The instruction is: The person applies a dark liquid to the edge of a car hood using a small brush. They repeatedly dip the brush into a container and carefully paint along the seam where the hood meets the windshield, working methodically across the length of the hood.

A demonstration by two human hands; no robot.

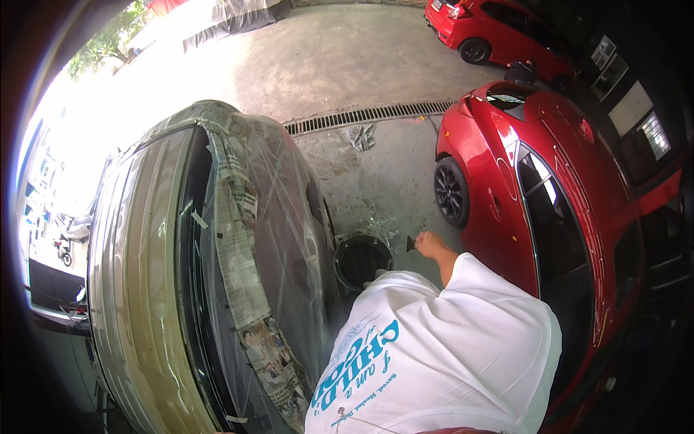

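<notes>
My right hand (428, 244) reaches out past my white shirt, fingers closed on a small dark flat scraper-like tool (410, 244). Only the tool's dark, wedge-shaped end shows; the rest is inside my fingers. Just left of it on the floor stands a round black tub (363, 262) with a dark inside, partly covered by my shirt. My left hand is out of sight. On my left is a tan vehicle (137, 275), its side masked with clear plastic film (278, 210) and taped newspaper (242, 246).
A red car (499, 188) stands close on my right, its dark wheel (451, 192) near my hand. Beyond, a drain grate (369, 116) crosses the concrete floor, with crumpled paper (363, 137) before it. Another red car (499, 29) is farther back, a dark figure (520, 71) beside it.
</notes>
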